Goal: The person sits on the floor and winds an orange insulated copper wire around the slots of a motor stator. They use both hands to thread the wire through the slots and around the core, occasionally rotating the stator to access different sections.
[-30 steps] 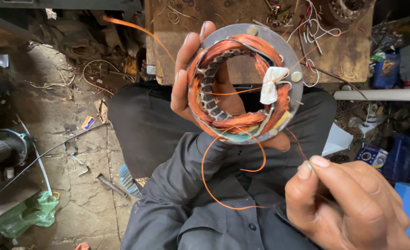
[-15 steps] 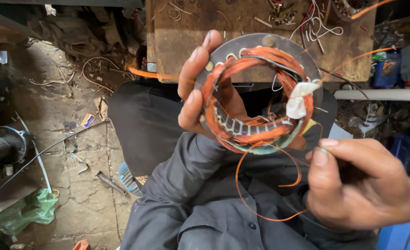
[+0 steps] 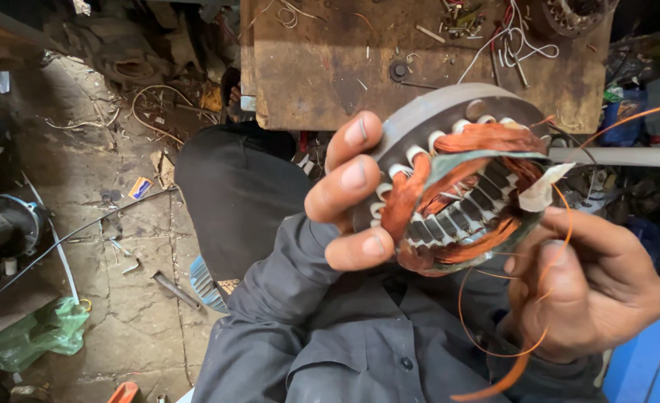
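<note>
The left hand (image 3: 352, 194) grips a round grey metal motor stator ring wound with orange copper coils (image 3: 460, 179), held up above the lap and tilted so that its slotted bore faces the viewer. Three fingertips (image 3: 356, 175) curl over the near left rim, the lowest one pressing on the copper at the bottom of the ring. White insulating sleeves stand in a row along the upper rim of the ring, and a strip of grey-green insulating paper (image 3: 472, 160) arches across the windings. A scrap of white cloth tape (image 3: 542, 186) sticks out at the right side of the ring.

The right hand (image 3: 587, 291) lies just below and to the right of the ring, its fingers closed around a thin loose orange copper wire (image 3: 494, 351); the thumb rests close to the white tape. The wire loops down from the windings in a wide curve past this hand and ends in front of the dark grey shirt (image 3: 330, 343).

Beyond the ring stands a worn brown wooden bench (image 3: 322, 67); white and red wire offcuts (image 3: 516, 41) lie near its far right corner. A white pipe (image 3: 628, 157) runs level to the right behind the ring. On the cracked concrete floor at the left lie a crumpled green plastic bag (image 3: 43, 332) and a black cable (image 3: 61, 242).
</note>
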